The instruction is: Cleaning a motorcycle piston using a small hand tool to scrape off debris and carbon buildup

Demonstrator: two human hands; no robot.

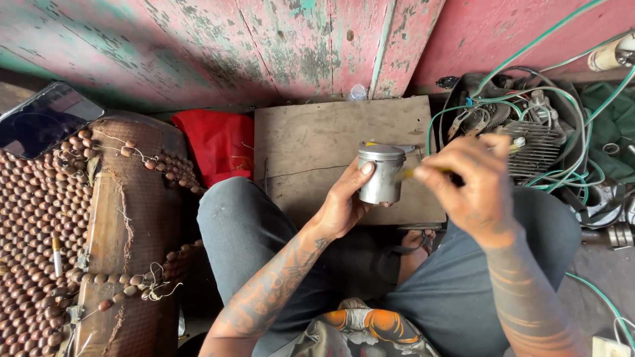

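Note:
My left hand [344, 201] grips a grey metal piston [381, 173], held upright over a brown wooden board [311, 142]. My right hand [473, 185] is closed on a thin yellow-handled tool [417, 173] whose tip touches the piston's right side. The hand is blurred, and most of the tool is hidden inside it. Both forearms are tattooed and reach out over my knees in grey trousers.
A red cloth [218, 142] lies left of the board. A wooden beaded seat cover [40, 211] and a dark phone [43, 119] are at far left. An engine block with green wires [529, 125] sits at right. A painted plank wall stands behind.

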